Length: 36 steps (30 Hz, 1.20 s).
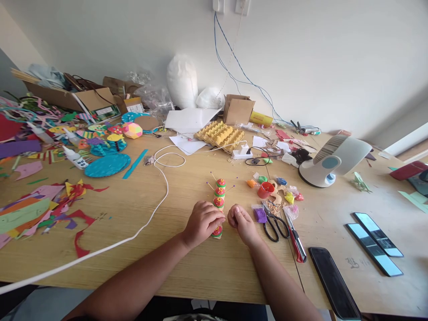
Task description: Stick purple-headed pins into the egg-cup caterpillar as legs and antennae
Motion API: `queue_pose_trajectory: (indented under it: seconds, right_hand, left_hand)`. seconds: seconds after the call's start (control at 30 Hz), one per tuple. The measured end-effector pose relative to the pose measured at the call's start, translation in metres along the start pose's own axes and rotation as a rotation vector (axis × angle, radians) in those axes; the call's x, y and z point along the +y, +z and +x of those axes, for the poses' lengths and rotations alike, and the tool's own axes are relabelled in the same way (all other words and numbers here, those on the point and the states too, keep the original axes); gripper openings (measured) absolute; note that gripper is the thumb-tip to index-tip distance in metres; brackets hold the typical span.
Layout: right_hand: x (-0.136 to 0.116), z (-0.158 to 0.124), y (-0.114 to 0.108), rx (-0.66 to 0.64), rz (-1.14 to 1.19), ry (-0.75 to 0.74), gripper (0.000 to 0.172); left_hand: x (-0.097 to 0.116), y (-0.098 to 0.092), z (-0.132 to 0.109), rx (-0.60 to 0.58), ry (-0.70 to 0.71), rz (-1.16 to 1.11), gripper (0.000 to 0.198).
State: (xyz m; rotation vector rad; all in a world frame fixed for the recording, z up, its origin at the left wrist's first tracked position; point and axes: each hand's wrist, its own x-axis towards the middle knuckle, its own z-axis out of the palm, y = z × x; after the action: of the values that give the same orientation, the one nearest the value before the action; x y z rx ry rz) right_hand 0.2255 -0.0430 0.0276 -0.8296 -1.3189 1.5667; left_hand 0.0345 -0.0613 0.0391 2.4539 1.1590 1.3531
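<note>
A small caterpillar-like figure (219, 196) made of red, green and yellow segments lies in a row on the wooden table (140, 249), with thin pins sticking out near its far end. My left hand (201, 223) is closed over the figure's near segments. My right hand (241, 221) sits just right of it with fingers curled together; whether anything is in them is hidden. Black-handled scissors (275, 225) and a red utility knife (295, 238) lie right of my right hand.
Coloured paper scraps (36, 209) and foam shapes cover the left side. A white cable (157, 209) crosses the table. A small fan (331, 162), a yellow egg tray (220, 135), cardboard boxes, a dark phone (334, 283) and two mirror strips (374, 243) lie around.
</note>
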Motion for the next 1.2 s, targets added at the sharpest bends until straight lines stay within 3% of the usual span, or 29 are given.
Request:
queue_pose_trajectory:
  seconds: [0.47, 0.83, 1.03, 1.2]
  right_hand:
    - [0.002, -0.012, 0.011, -0.138, -0.075, -0.017, 0.036]
    - [0.000, -0.016, 0.017, -0.125, -0.052, -0.016, 0.034]
    - [0.005, -0.019, 0.019, -0.139, -0.111, -0.049, 0.031]
    - [0.004, -0.019, 0.017, -0.137, -0.223, -0.081, 0.029]
  left_hand:
    - [-0.002, 0.002, 0.000, 0.003, 0.029, -0.004, 0.006]
    - [-0.001, 0.000, -0.001, -0.016, 0.072, -0.051, 0.010]
    - [-0.002, 0.004, -0.002, 0.038, 0.004, -0.086, 0.009]
    - [0.002, 0.005, -0.001, -0.009, -0.018, -0.187, 0.005]
